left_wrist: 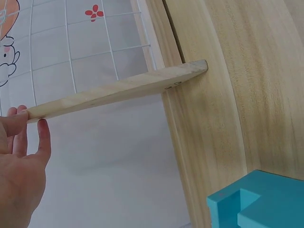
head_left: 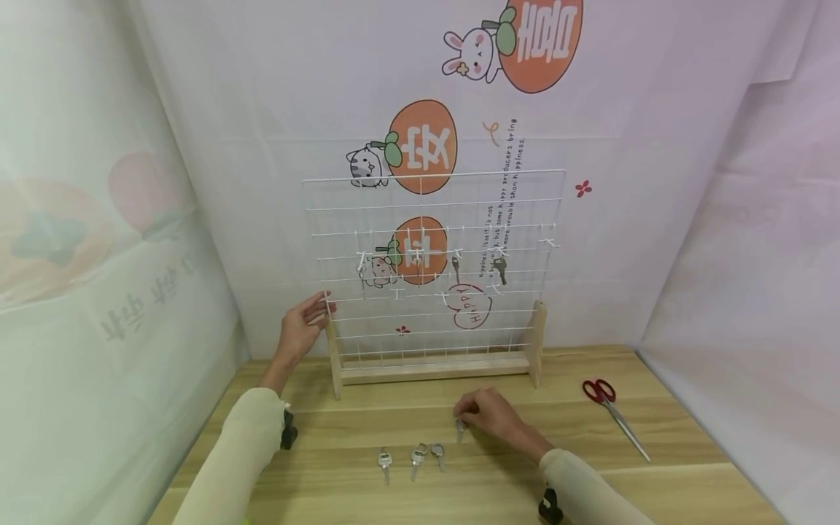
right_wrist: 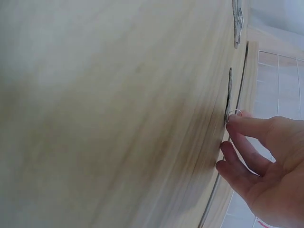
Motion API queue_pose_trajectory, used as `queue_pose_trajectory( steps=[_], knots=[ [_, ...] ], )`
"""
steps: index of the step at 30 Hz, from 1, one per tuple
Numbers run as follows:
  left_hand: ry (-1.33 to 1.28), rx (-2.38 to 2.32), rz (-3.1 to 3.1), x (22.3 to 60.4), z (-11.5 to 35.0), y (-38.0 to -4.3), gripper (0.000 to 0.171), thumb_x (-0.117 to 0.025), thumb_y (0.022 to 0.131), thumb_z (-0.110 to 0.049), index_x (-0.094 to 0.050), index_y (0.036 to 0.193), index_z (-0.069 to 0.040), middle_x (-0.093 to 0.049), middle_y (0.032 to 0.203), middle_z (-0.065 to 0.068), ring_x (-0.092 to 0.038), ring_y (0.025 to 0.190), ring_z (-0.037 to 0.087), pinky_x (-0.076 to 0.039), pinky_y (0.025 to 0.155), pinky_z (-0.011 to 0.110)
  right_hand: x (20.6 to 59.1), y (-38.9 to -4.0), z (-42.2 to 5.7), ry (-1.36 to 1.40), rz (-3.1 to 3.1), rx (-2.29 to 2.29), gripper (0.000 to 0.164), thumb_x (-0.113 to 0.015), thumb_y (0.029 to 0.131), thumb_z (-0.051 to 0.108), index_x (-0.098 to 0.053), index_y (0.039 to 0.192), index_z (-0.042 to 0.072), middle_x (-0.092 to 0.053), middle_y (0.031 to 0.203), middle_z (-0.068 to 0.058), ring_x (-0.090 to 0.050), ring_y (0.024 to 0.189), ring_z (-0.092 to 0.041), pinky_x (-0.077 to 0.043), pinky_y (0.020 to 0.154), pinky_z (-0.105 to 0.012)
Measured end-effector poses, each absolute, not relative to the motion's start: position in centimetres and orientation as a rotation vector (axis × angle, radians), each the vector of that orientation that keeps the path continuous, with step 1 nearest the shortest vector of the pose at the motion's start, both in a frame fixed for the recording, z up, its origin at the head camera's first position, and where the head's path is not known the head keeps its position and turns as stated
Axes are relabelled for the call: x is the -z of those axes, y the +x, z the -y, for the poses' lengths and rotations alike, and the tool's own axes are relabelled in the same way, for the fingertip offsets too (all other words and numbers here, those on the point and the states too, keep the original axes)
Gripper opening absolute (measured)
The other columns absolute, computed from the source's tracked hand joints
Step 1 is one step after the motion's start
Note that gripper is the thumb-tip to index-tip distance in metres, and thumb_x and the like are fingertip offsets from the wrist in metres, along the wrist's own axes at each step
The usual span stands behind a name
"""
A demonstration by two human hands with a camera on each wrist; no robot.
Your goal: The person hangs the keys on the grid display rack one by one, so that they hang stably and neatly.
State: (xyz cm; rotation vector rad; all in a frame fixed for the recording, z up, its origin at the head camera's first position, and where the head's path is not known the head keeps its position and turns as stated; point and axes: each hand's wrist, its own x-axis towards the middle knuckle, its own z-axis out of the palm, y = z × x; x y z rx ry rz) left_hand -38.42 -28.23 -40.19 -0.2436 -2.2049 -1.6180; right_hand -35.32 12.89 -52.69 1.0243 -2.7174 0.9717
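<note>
My left hand (head_left: pixel 304 329) pinches the upper end of the left wooden upright (left_wrist: pixel 109 92) of a rack, thumb and fingers on either side of it. The rack carries a white wire grid (head_left: pixel 433 313). With thumb and index finger my right hand (head_left: pixel 492 414) pinches the small ring of a silver key (right_wrist: pixel 229 92) low over the table; its blade points toward me. Left of it lie three more silver keys: a near one (head_left: pixel 438 456), a middle one (head_left: pixel 418 459) and a far-left one (head_left: pixel 385 464).
Several white hooks sit on the grid; a bronze-coloured key (head_left: pixel 501 270) and another dark key (head_left: pixel 456 268) hang there. Red-handled scissors (head_left: pixel 617 419) lie at the right of the wooden table (head_left: pixel 328 467). A printed cloth (head_left: pixel 262 87) stands behind the rack.
</note>
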Motion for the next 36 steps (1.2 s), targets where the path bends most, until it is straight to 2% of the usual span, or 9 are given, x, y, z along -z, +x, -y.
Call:
queue_pose_trajectory(
  steps=[12, 17, 23, 26, 30, 33, 36],
  knots=[
    [-0.234, 1.557, 2.24, 40.4, 28.4, -38.4, 0.063, -0.064, 0.091, 0.02, -0.053, 0.149, -0.002, -0.068, 0.132, 0.023, -0.063, 0.127, 0.038, -0.055, 0.1, 0.025, 51.9, -35.1, -13.9, 0.965, 2.676, -0.905, 0.008, -0.076, 0.092, 0.002, -0.08, 0.093, 0.009, -0.079, 0.092, -0.002, -0.074, 0.083, -0.014, -0.064, 0.075, -0.028],
    [-0.243, 1.56, 2.246, 40.4, 28.5, -38.3, 0.062, -0.063, 0.092, 0.02, -0.052, 0.149, -0.001, -0.067, 0.132, 0.024, -0.062, 0.128, 0.04, -0.055, 0.104, 0.032, 50.4, -35.2, -14.6, 0.982, 2.598, -0.981, 0.012, -0.076, 0.09, -0.004, -0.081, 0.095, 0.005, -0.079, 0.094, -0.005, -0.074, 0.085, -0.017, -0.064, 0.074, -0.03],
    [-0.271, 1.595, 2.24, 40.0, 28.4, -37.8, 0.061, -0.061, 0.093, 0.021, -0.049, 0.15, 0.004, -0.063, 0.135, 0.029, -0.058, 0.131, 0.045, -0.051, 0.109, 0.044, 48.4, -35.9, -15.5, 0.941, 2.567, -1.006, 0.011, -0.078, 0.091, -0.001, -0.079, 0.1, 0.003, -0.079, 0.093, -0.008, -0.076, 0.081, -0.017, -0.063, 0.07, -0.023],
    [-0.288, 1.578, 2.24, 40.1, 28.4, -37.9, 0.061, -0.062, 0.093, 0.02, -0.049, 0.15, 0.004, -0.064, 0.134, 0.028, -0.059, 0.13, 0.044, -0.052, 0.107, 0.041, 47.5, -36.4, -16.1, 0.928, 2.555, -1.018, 0.011, -0.078, 0.091, -0.001, -0.079, 0.1, 0.005, -0.079, 0.092, -0.009, -0.077, 0.081, -0.019, -0.063, 0.07, -0.022],
    [-0.287, 1.53, 2.251, 40.3, 28.6, -38.1, 0.06, -0.064, 0.093, 0.018, -0.052, 0.149, 0.0, -0.067, 0.132, 0.024, -0.061, 0.129, 0.041, -0.054, 0.104, 0.035, 46.2, -36.8, -17.1, 0.931, 2.533, -1.048, 0.011, -0.077, 0.09, -0.003, -0.078, 0.1, 0.003, -0.079, 0.094, -0.012, -0.078, 0.084, -0.024, -0.065, 0.073, -0.027],
    [-0.275, 1.533, 2.26, 40.2, 28.5, -38.1, 0.06, -0.064, 0.093, 0.017, -0.052, 0.15, -0.001, -0.067, 0.133, 0.024, -0.061, 0.13, 0.041, -0.054, 0.105, 0.037, 45.0, -36.8, -17.9, 0.916, 2.527, -1.067, 0.012, -0.075, 0.091, -0.005, -0.078, 0.102, -0.001, -0.078, 0.097, -0.014, -0.077, 0.086, -0.026, -0.066, 0.075, -0.032],
    [-0.274, 1.543, 2.261, 40.2, 28.3, -38.1, 0.06, -0.063, 0.093, 0.018, -0.051, 0.15, 0.0, -0.066, 0.134, 0.025, -0.06, 0.131, 0.042, -0.053, 0.106, 0.039, 43.5, -36.8, -18.5, 0.875, 2.506, -1.051, 0.011, -0.076, 0.091, -0.003, -0.079, 0.102, -0.002, -0.079, 0.097, -0.013, -0.077, 0.086, -0.025, -0.066, 0.074, -0.032]
  ],
)
